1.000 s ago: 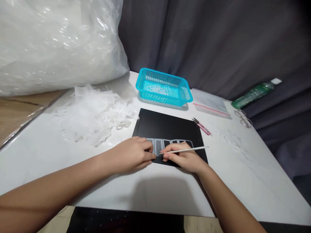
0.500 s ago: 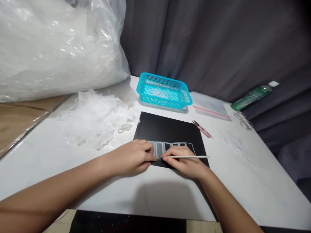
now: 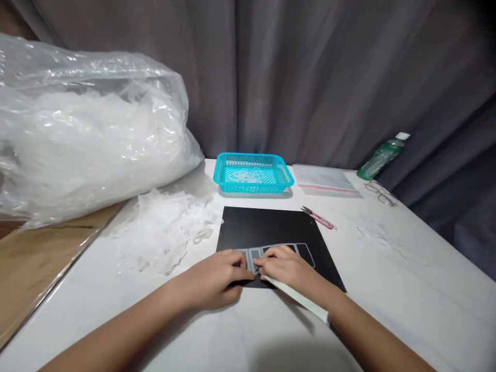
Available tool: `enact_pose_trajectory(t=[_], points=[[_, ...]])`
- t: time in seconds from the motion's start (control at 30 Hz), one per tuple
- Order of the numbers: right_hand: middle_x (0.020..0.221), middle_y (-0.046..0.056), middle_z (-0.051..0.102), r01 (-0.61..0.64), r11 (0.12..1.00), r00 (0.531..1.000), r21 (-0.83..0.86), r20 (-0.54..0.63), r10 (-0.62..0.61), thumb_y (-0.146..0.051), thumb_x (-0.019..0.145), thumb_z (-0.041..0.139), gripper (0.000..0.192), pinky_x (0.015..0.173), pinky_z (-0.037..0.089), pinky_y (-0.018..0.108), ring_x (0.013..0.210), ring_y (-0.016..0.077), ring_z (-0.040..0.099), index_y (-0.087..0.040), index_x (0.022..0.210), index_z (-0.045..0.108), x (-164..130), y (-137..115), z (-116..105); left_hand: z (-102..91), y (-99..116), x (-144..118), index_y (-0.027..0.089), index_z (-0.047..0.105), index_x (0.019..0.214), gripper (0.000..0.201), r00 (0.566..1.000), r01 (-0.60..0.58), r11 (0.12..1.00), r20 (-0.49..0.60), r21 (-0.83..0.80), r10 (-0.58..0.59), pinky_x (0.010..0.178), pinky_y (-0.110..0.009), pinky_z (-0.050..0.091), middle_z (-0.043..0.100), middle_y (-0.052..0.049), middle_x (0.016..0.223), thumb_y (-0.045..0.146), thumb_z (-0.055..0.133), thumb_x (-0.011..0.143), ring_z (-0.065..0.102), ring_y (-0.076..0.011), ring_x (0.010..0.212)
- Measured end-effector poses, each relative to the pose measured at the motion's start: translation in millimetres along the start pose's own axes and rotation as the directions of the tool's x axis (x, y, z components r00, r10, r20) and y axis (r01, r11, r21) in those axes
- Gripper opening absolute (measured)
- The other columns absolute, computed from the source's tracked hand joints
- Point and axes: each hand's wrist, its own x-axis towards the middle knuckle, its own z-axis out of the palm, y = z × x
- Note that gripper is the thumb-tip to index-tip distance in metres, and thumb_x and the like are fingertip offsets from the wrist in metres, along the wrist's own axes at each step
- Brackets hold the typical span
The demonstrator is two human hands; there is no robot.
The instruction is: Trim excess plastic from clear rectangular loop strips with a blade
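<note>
One black mat (image 3: 267,227) lies on the white table (image 3: 406,289). One clear plastic strip (image 3: 279,254), divided into a row of rectangular frames, lies across the mat's near part; an exact frame count cannot be given, because both hands cover the strip's left portion.

The left hand (image 3: 215,279) rests palm down on the mat's near left corner, fingers curled narrow, their tips pressing on the strip. The right hand (image 3: 289,268) lies just beside it, fingers closed around one thin white stick (image 3: 296,298), whose tip meets the strip between the two hands.

Other items on the table:
- one turquoise basket (image 3: 251,174), behind the mat
- one pink snipper (image 3: 318,218), at the mat's far right corner
- one zip bag (image 3: 323,179)
- one green bottle (image 3: 382,156)
- one pair of glasses (image 3: 380,192)
- one loose heap of clear plastic pieces (image 3: 163,232), left of the mat
- one large clear sack (image 3: 89,134), beyond the heap
</note>
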Motion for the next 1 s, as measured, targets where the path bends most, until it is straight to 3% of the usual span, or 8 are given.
enact_pose_trajectory(t=[0.1,0.2,0.23,0.27,0.4,0.47,0.67,1.0], points=[[0.091,0.004,0.071,-0.185,0.982,0.930,0.038,-0.318,0.187,-0.022,0.093,0.051,0.017,0.087,0.048,0.037,0.093,0.0210,0.063,-0.025,0.084,0.066,-2,20,-9,-2.6,2,1,0.025,0.064,0.119,0.054,1.000,0.022,1.000,0.022,-0.009,-0.021,0.080,-0.031,0.048,0.057,-0.006,0.096,0.005,0.052,0.071,0.057,-0.0213,0.091],[0.099,0.009,0.072,-0.385,0.903,0.627,0.192,-0.663,0.409,-0.030,0.094,0.049,0.016,0.089,0.049,0.042,0.097,0.0240,0.066,-0.022,0.092,0.063,-8,43,-27,-4.6,2,1,0.025,0.064,0.119,0.057,1.000,0.016,1.000,0.027,-0.024,-0.015,0.078,-0.030,0.049,0.056,-0.005,0.094,0.005,0.052,0.068,0.057,-0.0208,0.090],[0.099,0.009,0.073,-0.410,0.883,0.564,0.227,-0.698,0.441,-0.033,0.094,0.049,0.017,0.088,0.049,0.043,0.097,0.0249,0.067,-0.021,0.093,0.062,-10,47,-32,-4.9,2,1,0.025,0.064,0.120,0.057,1.000,0.011,1.000,0.025,-0.029,-0.010,0.077,-0.030,0.049,0.056,-0.005,0.094,0.005,0.052,0.068,0.057,-0.0206,0.089],[0.099,0.009,0.074,-0.412,0.877,0.560,0.249,-0.690,0.459,-0.035,0.093,0.050,0.018,0.087,0.050,0.043,0.097,0.0253,0.068,-0.021,0.092,0.062,-11,48,-35,-5.1,2,0,0.026,0.064,0.120,0.056,1.000,0.008,0.999,0.022,-0.033,-0.007,0.078,-0.030,0.049,0.056,-0.005,0.094,0.006,0.053,0.069,0.057,-0.0204,0.089],[0.107,0.006,0.074,-0.279,0.909,0.872,0.310,-0.314,0.375,-0.027,0.086,0.061,0.009,0.094,0.050,0.041,0.109,0.0244,0.066,-0.023,0.081,0.067,-6,24,-26,-4.5,1,0,0.026,0.064,0.120,0.052,1.000,0.015,0.999,0.013,-0.034,-0.014,0.080,-0.031,0.048,0.056,-0.006,0.098,0.009,0.055,0.072,0.056,-0.0212,0.091],[0.112,0.005,0.073,-0.211,0.928,0.953,0.308,-0.146,0.265,-0.020,0.082,0.064,0.007,0.101,0.044,0.046,0.118,0.0256,0.061,-0.024,0.079,0.069,0,5,-17,-4.2,1,-1,0.025,0.065,0.118,0.049,1.000,0.004,1.000,0.009,-0.028,-0.003,0.080,-0.031,0.047,0.057,-0.006,0.098,0.009,0.055,0.073,0.056,-0.0213,0.091],[0.114,0.002,0.072,-0.265,0.928,0.963,0.261,0.027,0.268,-0.015,0.079,0.062,0.014,0.109,0.021,0.065,0.132,0.0308,0.047,-0.024,0.070,0.067,8,-14,-8,-4.1,1,0,0.024,0.065,0.118,0.048,1.000,-0.003,1.000,0.031,-0.021,0.003,0.081,-0.032,0.046,0.057,-0.006,0.096,0.009,0.056,0.074,0.055,-0.0216,0.089],[0.117,0.003,0.071,-0.224,0.945,0.973,0.238,0.111,0.203,-0.018,0.085,0.060,0.012,0.109,0.016,0.065,0.136,0.0298,0.042,-0.026,0.082,0.069,5,-11,-10,-2.7,0,0,0.025,0.065,0.118,0.048,1.000,-0.011,1.000,0.004,-0.019,0.011,0.082,-0.034,0.047,0.058,-0.006,0.096,0.009,0.056,0.073,0.057,-0.0221,0.089]])
